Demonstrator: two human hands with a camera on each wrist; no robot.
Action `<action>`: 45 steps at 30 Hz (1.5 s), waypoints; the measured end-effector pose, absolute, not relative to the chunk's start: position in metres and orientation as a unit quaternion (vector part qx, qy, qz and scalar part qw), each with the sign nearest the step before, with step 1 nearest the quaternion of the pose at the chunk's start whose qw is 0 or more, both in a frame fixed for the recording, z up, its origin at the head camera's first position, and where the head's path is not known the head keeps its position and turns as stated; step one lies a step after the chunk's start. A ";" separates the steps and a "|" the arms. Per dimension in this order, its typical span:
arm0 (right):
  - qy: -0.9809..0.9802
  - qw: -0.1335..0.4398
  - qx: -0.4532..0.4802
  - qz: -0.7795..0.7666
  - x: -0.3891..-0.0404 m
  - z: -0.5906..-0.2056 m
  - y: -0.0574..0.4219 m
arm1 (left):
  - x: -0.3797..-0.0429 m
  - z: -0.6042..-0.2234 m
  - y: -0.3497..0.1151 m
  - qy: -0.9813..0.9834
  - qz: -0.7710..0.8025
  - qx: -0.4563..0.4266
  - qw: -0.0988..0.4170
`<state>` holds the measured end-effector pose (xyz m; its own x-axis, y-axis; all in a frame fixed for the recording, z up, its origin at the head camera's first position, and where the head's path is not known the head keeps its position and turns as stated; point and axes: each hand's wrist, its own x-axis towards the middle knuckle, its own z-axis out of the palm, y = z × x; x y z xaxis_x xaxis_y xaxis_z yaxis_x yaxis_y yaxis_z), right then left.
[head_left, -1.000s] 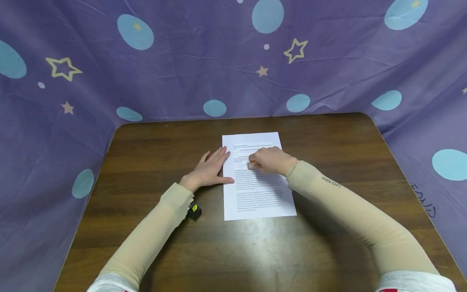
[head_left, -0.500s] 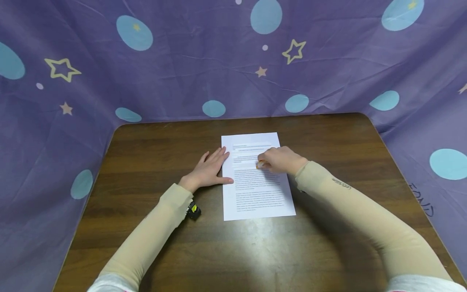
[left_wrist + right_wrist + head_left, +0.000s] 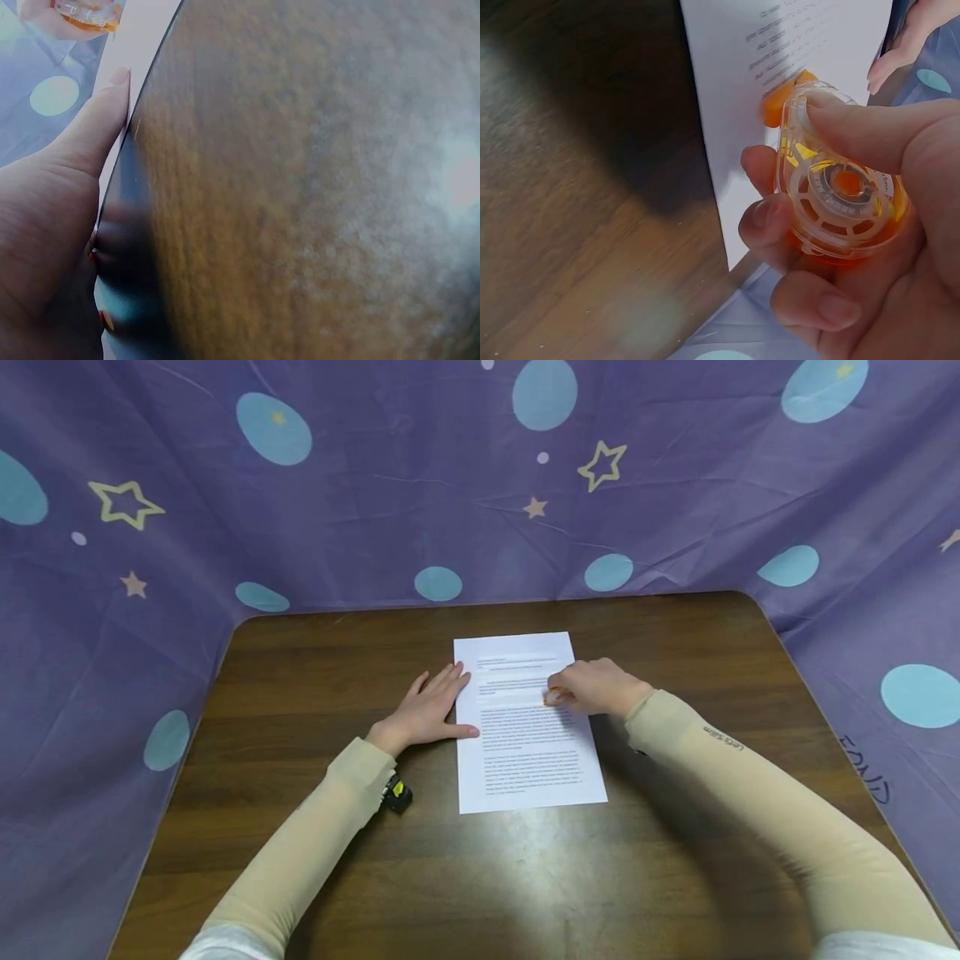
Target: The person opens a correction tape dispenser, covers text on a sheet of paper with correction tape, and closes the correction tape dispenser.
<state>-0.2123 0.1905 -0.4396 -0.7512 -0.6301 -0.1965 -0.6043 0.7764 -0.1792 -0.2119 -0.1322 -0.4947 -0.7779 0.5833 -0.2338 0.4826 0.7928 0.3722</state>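
Note:
A printed sheet of paper [image 3: 532,777] lies on the wooden table, with white bands across some upper lines. My right hand [image 3: 600,685] grips a clear and orange correction tape dispenser [image 3: 840,180], thumb on one face and fingers curled round the other. In the right wrist view its orange tip end [image 3: 780,101] is at the page, though contact is hard to tell. On the sheet's left edge rests my left hand [image 3: 426,706], fingers spread and straight. The left wrist view shows that hand's thumb [image 3: 97,124] along the paper, with part of the dispenser [image 3: 90,15] beyond.
The brown wooden table [image 3: 315,660] extends around the sheet. A purple curtain [image 3: 360,485] with blue ovals and stars stands behind and beside it. A small black device [image 3: 397,793] sits at the left wrist.
My right hand has moved rightward across the page with the correction tape dispenser, toward the right edge. A white band shows along the line it passed. My left hand has stayed in place.

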 end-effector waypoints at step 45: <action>0.934 0.121 -0.307 -0.136 -0.209 -0.444 0.234 | -0.210 -0.493 -0.132 0.924 0.178 0.295 0.167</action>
